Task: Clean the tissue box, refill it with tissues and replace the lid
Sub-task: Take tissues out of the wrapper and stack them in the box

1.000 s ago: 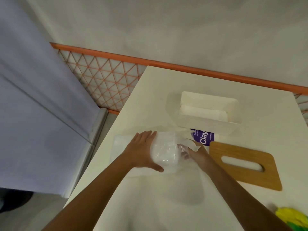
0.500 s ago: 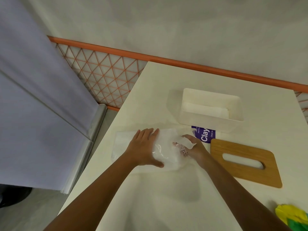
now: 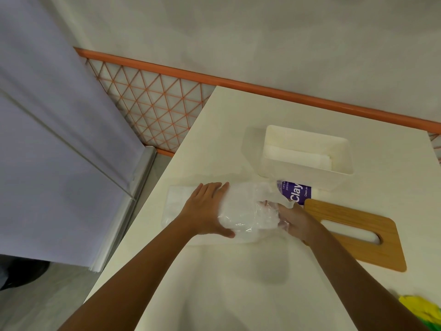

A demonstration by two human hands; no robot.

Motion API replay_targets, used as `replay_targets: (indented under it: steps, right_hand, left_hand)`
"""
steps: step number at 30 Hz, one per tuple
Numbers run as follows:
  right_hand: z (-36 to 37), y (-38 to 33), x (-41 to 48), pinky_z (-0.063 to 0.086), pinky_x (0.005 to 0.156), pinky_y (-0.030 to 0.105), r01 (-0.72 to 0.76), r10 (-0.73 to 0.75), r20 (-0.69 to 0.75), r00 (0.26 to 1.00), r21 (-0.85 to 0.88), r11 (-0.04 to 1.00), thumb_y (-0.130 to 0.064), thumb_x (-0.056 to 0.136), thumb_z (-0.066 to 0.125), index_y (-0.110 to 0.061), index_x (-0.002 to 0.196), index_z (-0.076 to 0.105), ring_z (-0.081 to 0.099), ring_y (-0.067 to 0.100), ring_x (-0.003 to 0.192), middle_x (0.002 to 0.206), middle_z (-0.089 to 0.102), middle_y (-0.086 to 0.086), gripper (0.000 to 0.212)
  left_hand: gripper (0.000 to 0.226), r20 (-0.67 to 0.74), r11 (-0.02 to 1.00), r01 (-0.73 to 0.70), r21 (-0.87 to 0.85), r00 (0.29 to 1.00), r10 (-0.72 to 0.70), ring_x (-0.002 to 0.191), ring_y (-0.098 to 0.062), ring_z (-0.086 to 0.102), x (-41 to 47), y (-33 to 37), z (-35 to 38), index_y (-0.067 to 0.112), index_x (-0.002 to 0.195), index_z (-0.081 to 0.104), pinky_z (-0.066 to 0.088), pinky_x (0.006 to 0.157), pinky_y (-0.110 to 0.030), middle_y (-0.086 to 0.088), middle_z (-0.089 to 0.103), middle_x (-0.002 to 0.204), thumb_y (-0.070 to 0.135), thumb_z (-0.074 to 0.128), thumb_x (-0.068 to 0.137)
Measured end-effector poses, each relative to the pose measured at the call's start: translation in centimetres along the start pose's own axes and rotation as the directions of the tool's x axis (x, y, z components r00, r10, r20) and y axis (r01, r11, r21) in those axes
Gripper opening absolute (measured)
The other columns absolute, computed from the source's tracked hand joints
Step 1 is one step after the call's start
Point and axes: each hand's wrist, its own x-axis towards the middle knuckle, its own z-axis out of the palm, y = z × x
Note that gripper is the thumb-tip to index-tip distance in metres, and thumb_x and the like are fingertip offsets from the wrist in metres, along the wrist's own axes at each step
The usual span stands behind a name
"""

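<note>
Beside the tissue box, flat left hand is pinning the tissue pack; right hand, grip hidden inside it, is risking tearing it by tugging.

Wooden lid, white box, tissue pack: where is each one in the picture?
wooden lid (image 3: 381,255), head view, wood beside the slot.
white box (image 3: 329,180), head view, front wall.
tissue pack (image 3: 245,211), head view, middle of the clear wrap.
</note>
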Motion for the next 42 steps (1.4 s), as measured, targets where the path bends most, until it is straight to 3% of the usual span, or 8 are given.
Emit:
replay_targets:
  steps: [3,10,14,20,25,30,35,42]
  right_hand:
    - [0.4,-0.1,0.5,0.036,0.031,0.012,0.033,-0.033,0.002,0.999,-0.047,0.998,-0.009,0.085,0.064,-0.016,0.088,0.063,0.059,0.007,0.059,0.08,0.064,-0.004,0.007]
    - [-1.5,-1.3,1.1,0.044,0.093,0.038,0.101,-0.101,-0.022,0.995,0.016,0.995,0.007,0.091,0.037,-0.016,0.085,0.067,0.057,0.02,0.085,0.076,0.068,-0.003,0.039]
    - [-1.9,-0.3,-0.1,0.047,0.079,0.037,0.032,-0.064,-0.171,0.983,-0.184,0.982,-0.01,0.088,0.059,-0.012,0.099,0.057,0.053,0.03,0.102,0.12,0.058,0.019,0.012]
    - [-2.9,-0.3,-0.7,0.049,0.069,0.031,0.101,-0.119,-0.168,0.979,-0.112,0.989,0.002,0.085,0.06,-0.003,0.11,0.062,0.057,0.028,0.09,0.114,0.062,0.017,0.026]
    - [-5.5,-2.2,-2.1,0.047,0.091,0.039,0.203,-0.244,-0.245,0.938,-0.182,0.962,-0.01,0.085,0.064,-0.007,0.122,0.057,0.056,0.028,0.1,0.118,0.06,0.011,0.037]
    - [-8.6,-4.0,-4.3,0.045,0.086,0.035,0.275,-0.34,-0.257,0.904,-0.259,0.926,-0.017,0.088,0.061,-0.01,0.126,0.055,0.052,0.023,0.099,0.112,0.056,0.004,0.039]
    - [-12.0,-6.0,-6.7,0.047,0.089,0.038,0.348,-0.427,-0.326,0.843,-0.274,0.896,-0.02,0.087,0.061,-0.011,0.122,0.057,0.055,0.025,0.102,0.114,0.059,0.006,0.036]
    - [-15.5,-8.0,-8.9,0.05,0.084,0.038,0.449,-0.454,-0.408,0.792,-0.114,0.886,-0.018,0.087,0.061,-0.019,0.109,0.06,0.061,0.025,0.095,0.104,0.064,0.002,0.022]
  left_hand:
    - [0.122,0.008,1.0,0.0,0.01,1.0,0.0,0.142,-0.017,0.014,-0.1,0.1,-0.2,0.019,0.149,0.005,0.004,0.119,-0.031,0.001,0.016,0.154,0.068,0.071,0.06]
    - [0.121,0.007,1.0,0.009,-0.026,1.0,-0.009,0.141,-0.016,0.015,-0.3,0.0,-0.3,0.02,0.15,0.006,0.008,0.119,-0.031,0.002,0.018,0.153,0.067,0.072,0.059]
    - [0.12,0.014,0.999,0.017,-0.042,1.0,-0.017,0.141,-0.015,0.016,-0.4,0.2,-0.2,0.02,0.149,0.008,0.01,0.119,-0.029,0.003,0.018,0.153,0.066,0.073,0.059]
    - [0.125,0.064,0.999,0.025,-0.031,0.998,-0.023,0.144,-0.016,0.011,-0.6,0.4,-0.7,0.019,0.15,0.004,0.003,0.119,-0.03,0.002,0.013,0.156,0.068,0.073,0.057]
    - [0.123,0.08,0.989,0.076,-0.125,0.995,-0.066,0.147,-0.019,-0.008,-0.5,1.6,-2.3,0.027,0.149,-0.003,-0.002,0.119,-0.047,0.005,-0.01,0.157,0.078,0.062,0.058]
    - [0.095,-0.022,0.969,0.103,-0.226,0.994,-0.111,0.145,-0.022,0.012,1.3,3.5,-3.4,0.024,0.149,0.011,0.005,0.12,-0.047,0.003,0.007,0.156,0.074,0.045,0.076]
    - [0.078,-0.036,0.819,0.149,-0.555,0.979,-0.202,0.132,-0.019,0.039,5.0,7.7,-4.8,0.02,0.147,0.022,0.037,0.105,-0.033,-0.003,0.027,0.146,0.051,0.057,0.085]
    - [0.076,0.12,0.477,0.23,-0.848,0.96,-0.252,0.127,-0.019,0.045,8.9,13.2,-5.9,0.018,0.147,0.024,0.034,0.097,-0.024,-0.003,0.043,0.139,0.04,0.063,0.085]
